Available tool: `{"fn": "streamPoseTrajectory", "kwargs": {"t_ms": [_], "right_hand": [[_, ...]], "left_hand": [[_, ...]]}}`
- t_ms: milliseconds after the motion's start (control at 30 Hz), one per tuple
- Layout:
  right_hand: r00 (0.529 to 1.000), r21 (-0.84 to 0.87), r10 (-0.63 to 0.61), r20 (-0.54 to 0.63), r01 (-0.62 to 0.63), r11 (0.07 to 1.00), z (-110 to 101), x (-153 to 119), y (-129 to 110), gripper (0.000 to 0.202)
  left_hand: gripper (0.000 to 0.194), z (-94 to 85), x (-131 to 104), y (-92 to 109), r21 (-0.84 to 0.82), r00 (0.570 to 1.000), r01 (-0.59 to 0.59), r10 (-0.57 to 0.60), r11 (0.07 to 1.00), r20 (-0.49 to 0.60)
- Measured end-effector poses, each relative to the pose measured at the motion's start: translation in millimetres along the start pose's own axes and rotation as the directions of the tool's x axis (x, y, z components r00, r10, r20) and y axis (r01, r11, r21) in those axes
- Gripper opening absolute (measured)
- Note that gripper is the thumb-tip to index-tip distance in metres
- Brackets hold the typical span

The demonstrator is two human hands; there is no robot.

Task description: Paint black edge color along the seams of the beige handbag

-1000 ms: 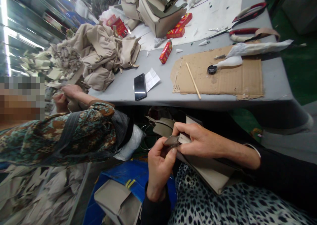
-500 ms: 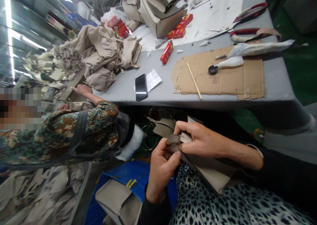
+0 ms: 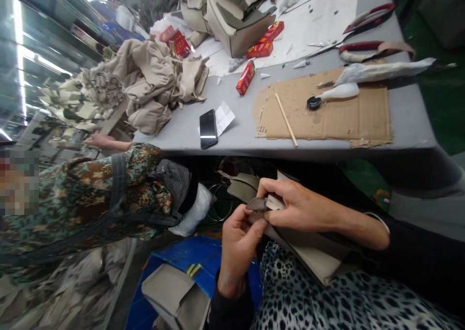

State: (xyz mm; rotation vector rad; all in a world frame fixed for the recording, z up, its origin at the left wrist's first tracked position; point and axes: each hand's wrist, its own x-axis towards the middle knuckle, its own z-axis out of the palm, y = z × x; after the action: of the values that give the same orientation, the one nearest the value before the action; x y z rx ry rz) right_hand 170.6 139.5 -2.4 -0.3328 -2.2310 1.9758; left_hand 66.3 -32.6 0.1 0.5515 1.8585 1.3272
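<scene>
A grey-beige leather bag lies across my lap, on a leopard-print garment. My left hand pinches the edge of a small flap at the bag's upper end, thumb and fingers pressed together. Right beside it, my right hand grips the same end of the bag, its thumb and forefinger close to the flap. Both hands nearly meet there, so the detail between the fingertips is partly hidden. Behind them, another rounded piece in the same colour shows below the table edge.
On the grey table are a phone, cardboard with a wooden stick and white bottle, red-handled scissors, red boxes and beige fabric. A blue bin holds another bag. A co-worker stands left.
The co-worker at the left has leaned farther left, and their outstretched hand has moved away from the fabric pile. My hands keep nearly the same grip; the view has shifted slightly.
</scene>
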Motion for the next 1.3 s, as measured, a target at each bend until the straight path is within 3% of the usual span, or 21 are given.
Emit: {"fn": "streamPoseTrajectory", "kwargs": {"t_ms": [633, 867, 1300], "right_hand": [[1.000, 0.090, -0.006, 0.021, 0.004, 0.996, -5.7, -1.7, -0.8, 0.011], [0.998, 0.121, -0.062, -0.013, 0.063, 0.991, -4.1, -0.2, 2.2, 0.025], [0.999, 0.143, -0.042, -0.013, 0.044, 0.989, -3.6, 0.7, 0.7, 0.022]], "left_hand": [[0.027, 2.6, 0.4, 3.9, 0.002, 1.000, -0.008, 0.008, 1.000, -0.014], [0.026, 2.8, -0.3, 5.7, 0.029, 0.999, -0.026, 0.027, 0.999, -0.037], [0.029, 3.6, -0.8, 8.0, 0.059, 0.999, -0.031, 0.033, 0.998, -0.036]]}}
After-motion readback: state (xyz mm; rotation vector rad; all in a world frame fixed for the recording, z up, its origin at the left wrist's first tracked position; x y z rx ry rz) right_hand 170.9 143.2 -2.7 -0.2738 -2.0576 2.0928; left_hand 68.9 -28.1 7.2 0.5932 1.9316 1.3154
